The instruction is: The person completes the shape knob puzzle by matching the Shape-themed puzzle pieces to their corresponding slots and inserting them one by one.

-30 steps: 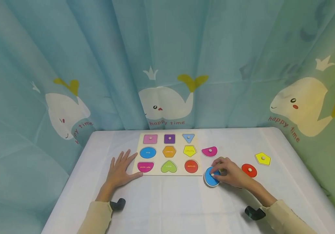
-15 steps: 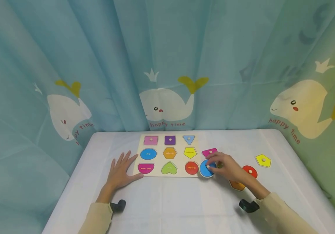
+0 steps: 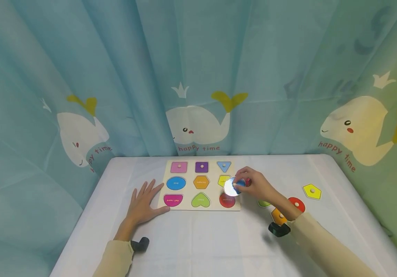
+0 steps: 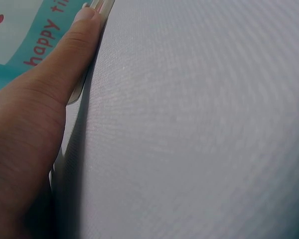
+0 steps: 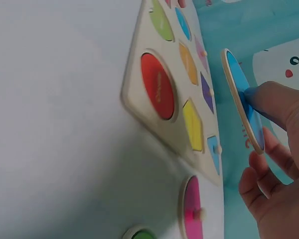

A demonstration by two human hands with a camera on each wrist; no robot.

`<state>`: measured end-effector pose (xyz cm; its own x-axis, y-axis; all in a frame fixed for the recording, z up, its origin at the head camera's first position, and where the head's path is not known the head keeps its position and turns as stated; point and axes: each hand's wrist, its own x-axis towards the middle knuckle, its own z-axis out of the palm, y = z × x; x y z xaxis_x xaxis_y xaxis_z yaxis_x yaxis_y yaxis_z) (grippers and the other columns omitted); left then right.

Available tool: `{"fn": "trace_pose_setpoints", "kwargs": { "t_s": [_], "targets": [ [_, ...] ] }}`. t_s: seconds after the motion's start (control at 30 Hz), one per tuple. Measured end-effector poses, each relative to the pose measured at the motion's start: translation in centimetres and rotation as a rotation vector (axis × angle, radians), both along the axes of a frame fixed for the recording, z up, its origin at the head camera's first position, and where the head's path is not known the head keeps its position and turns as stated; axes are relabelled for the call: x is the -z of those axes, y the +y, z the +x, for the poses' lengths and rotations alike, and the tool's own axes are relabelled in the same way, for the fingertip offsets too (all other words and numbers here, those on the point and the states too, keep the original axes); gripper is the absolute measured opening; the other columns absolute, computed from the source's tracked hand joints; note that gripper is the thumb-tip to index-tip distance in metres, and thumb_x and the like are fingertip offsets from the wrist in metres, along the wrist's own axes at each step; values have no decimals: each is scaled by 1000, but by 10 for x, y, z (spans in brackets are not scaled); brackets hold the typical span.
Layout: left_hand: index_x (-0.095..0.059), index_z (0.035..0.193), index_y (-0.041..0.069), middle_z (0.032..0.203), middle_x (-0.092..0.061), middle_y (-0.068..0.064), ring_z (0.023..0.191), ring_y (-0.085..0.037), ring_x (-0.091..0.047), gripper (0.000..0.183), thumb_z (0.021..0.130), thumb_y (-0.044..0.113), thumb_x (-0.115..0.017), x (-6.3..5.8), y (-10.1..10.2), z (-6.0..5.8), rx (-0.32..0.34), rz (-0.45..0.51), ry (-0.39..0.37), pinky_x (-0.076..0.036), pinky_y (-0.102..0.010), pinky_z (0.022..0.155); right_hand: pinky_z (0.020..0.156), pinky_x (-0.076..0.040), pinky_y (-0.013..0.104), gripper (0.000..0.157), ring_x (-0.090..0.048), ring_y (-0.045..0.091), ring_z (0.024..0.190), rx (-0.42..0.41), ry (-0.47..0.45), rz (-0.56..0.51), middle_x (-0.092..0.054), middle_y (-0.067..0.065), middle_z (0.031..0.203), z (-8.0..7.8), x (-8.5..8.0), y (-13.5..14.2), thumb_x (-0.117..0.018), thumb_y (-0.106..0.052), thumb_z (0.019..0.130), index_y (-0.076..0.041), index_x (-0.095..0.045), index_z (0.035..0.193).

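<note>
A wooden shape puzzle board (image 3: 188, 207) lies flat at the back of the table, with rows of coloured shape slots. My right hand (image 3: 253, 186) pinches a blue oval puzzle piece (image 3: 231, 187) by its knob; the right wrist view shows the oval piece (image 5: 243, 99) raised above the board, tilted on edge to that camera. In the head view it overlaps the pentagon and circle slots. My left hand (image 3: 144, 204) lies spread at the board's left edge, thumb (image 4: 74, 47) along the near corner. The pink square, purple square and blue triangle pieces sit in the back row.
Right of the board lie loose knobbed pieces: a magenta half round (image 5: 192, 209), partly hidden in the head view, a green one (image 3: 264, 203), an orange hexagon (image 3: 278, 216), a red circle (image 3: 297, 204) and a yellow pentagon (image 3: 312, 191). A whale-print curtain (image 3: 198, 77) hangs behind the table.
My right hand has carried the blue oval piece up and left from beside the board to over its right side, uncovering the orange hexagon. My left hand has stayed in place.
</note>
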<state>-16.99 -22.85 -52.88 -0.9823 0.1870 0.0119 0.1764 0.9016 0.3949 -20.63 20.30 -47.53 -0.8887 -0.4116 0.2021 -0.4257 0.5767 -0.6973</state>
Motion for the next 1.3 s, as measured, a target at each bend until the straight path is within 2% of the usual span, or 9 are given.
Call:
{"fn": "trace_pose_setpoints", "kwargs": {
  "t_s": [0.17, 0.33, 0.5, 0.7, 0.83, 1.0, 1.17, 1.3],
  "targets": [
    [-44, 157, 20, 168, -26, -16, 155, -44, -14, 95, 79, 62, -76, 4, -2, 0, 3, -4, 10, -3, -73, 118, 69, -54, 26, 9, -59, 19, 85, -11, 37, -24, -67, 12, 119, -11, -5, -16, -83, -10, 86, -13, -77, 92],
    [-45, 157, 20, 168, -27, -16, 155, -45, -15, 95, 78, 62, -77, 6, -4, 0, 5, 2, 23, -4, -74, 118, 72, -53, 28, 7, -60, 19, 90, 46, 18, -18, -69, 8, 122, -24, -7, -36, -82, -15, 88, -14, -78, 93],
    [-44, 157, 21, 168, -25, -15, 155, -44, -13, 95, 79, 64, -75, 8, -4, -1, 8, 3, 9, -2, -73, 118, 77, -55, 30, 8, -60, 23, 97, 96, -21, -58, -67, 8, 125, -33, -6, -58, -81, -16, 89, -12, -79, 96],
    [-43, 158, 21, 169, -25, -15, 155, -44, -12, 95, 79, 64, -75, 9, -4, -2, 7, 1, 8, -1, -73, 118, 88, -56, 39, 12, -60, 27, 107, 117, -19, -115, -67, 10, 128, -41, 0, -84, -79, -15, 91, -10, -80, 101],
    [-43, 158, 21, 168, -25, -16, 155, -44, -12, 95, 79, 63, -76, 8, -4, -2, 8, 1, 10, -1, -73, 118, 92, -55, 44, 12, -60, 30, 113, 120, -11, -169, -68, 12, 126, -44, 4, -104, -79, -12, 90, -7, -80, 101],
    [-44, 157, 20, 168, -26, -16, 155, -45, -13, 95, 79, 62, -76, 8, -4, -2, 8, 1, 14, -2, -73, 118, 96, -54, 44, 11, -57, 28, 116, 142, -71, -226, -65, 9, 125, -45, 9, -131, -79, -14, 90, -8, -81, 99],
    [-44, 157, 21, 168, -26, -16, 155, -45, -13, 95, 79, 64, -76, 8, -4, -2, 10, -17, 14, -3, -74, 118, 102, -53, 43, 9, -55, 28, 119, 164, -133, -227, -62, 8, 126, -44, 14, -157, -78, -15, 92, -10, -80, 99],
    [-44, 157, 21, 168, -26, -16, 155, -46, -13, 95, 79, 64, -76, 7, -4, -2, 13, -19, 15, -3, -74, 118, 101, -53, 42, 10, -57, 28, 116, 168, -133, -218, -63, 9, 122, -45, 24, -175, -77, -14, 92, -9, -81, 100]
  ]
}}
